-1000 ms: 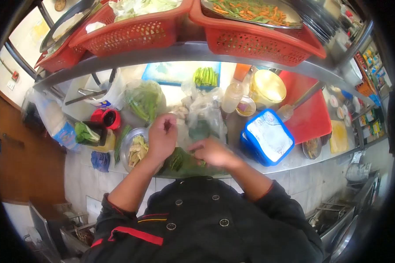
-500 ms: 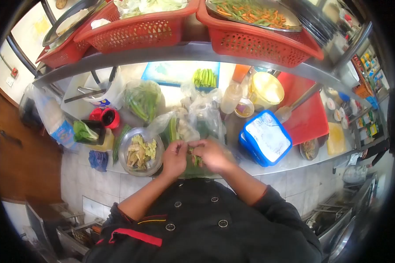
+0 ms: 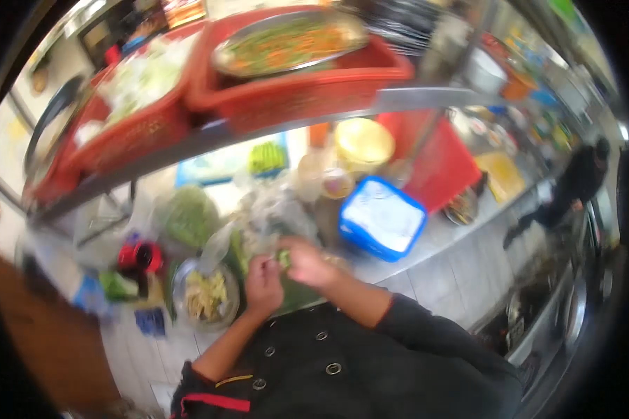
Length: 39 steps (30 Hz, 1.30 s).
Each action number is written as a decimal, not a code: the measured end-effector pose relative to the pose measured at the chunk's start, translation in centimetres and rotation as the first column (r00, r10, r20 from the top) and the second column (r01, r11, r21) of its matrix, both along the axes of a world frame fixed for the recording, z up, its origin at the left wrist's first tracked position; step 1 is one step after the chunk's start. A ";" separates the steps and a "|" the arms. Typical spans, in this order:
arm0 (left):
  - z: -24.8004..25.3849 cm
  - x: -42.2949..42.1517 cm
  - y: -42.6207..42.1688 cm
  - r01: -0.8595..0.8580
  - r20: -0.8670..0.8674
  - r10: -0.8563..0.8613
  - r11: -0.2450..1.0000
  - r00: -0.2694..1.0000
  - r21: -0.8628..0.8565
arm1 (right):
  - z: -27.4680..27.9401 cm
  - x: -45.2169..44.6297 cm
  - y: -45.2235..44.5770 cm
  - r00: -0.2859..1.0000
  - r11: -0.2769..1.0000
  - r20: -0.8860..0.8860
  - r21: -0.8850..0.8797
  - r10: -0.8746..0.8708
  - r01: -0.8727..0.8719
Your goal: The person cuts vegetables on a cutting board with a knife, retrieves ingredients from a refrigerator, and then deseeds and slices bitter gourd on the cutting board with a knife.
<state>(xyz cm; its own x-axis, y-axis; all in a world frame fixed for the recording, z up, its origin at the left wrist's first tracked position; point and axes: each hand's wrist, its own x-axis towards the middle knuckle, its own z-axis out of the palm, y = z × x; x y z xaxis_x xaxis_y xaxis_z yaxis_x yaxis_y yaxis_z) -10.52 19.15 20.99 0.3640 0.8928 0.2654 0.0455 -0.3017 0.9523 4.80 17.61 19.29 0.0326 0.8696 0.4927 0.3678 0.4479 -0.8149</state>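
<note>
My left hand (image 3: pixel 264 284) is closed beside my right hand, its fingertips pinched together; what they hold, if anything, is blurred. In my right hand (image 3: pixel 309 264) is a small green vegetable piece (image 3: pixel 284 258), partly covered by the fingers. Both hands are above a green cutting board (image 3: pixel 299 295) at the counter's front edge. Left of them stands a metal bowl (image 3: pixel 233 307) with pale yellow-green vegetable pieces (image 3: pixel 206 295). Clear plastic bags (image 3: pixel 279 213) lie just beyond the hands, and a bag of green vegetables (image 3: pixel 187 215) is farther left.
A blue-rimmed tub (image 3: pixel 383 218) stands right of the hands, with a yellow bucket (image 3: pixel 365 143) and red board (image 3: pixel 426 164) behind it. Overhead, a metal shelf (image 3: pixel 244 136) carries red baskets (image 3: pixel 293 91). A person in dark clothes (image 3: pixel 573 185) is at far right.
The view has swung to the right and tilted, so the counter appears shifted left and a person shows at far right. My hands stay close together, the right with the green piece.
</note>
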 end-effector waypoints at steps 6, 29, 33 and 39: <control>0.8 0.1 3.2 -0.037 -0.259 0.107 0.965 0.960 0.260 | -0.9 -5.1 5.4 0.616 0.847 -0.654 -0.531 -0.438 0.039; -0.4 2.7 13.3 -0.142 -0.102 0.164 0.971 0.981 0.190 | 9.1 1.7 9.0 0.844 0.836 0.511 -0.526 0.162 0.158; 3.5 4.1 13.7 -0.231 -0.177 0.297 0.919 0.938 0.319 | 12.6 1.8 9.2 0.988 0.578 0.137 -0.801 -0.073 0.154; 6.0 4.5 16.1 -0.125 -0.116 0.151 0.970 0.982 0.211 | 15.2 1.0 9.2 0.766 0.719 0.622 -0.458 -0.161 0.523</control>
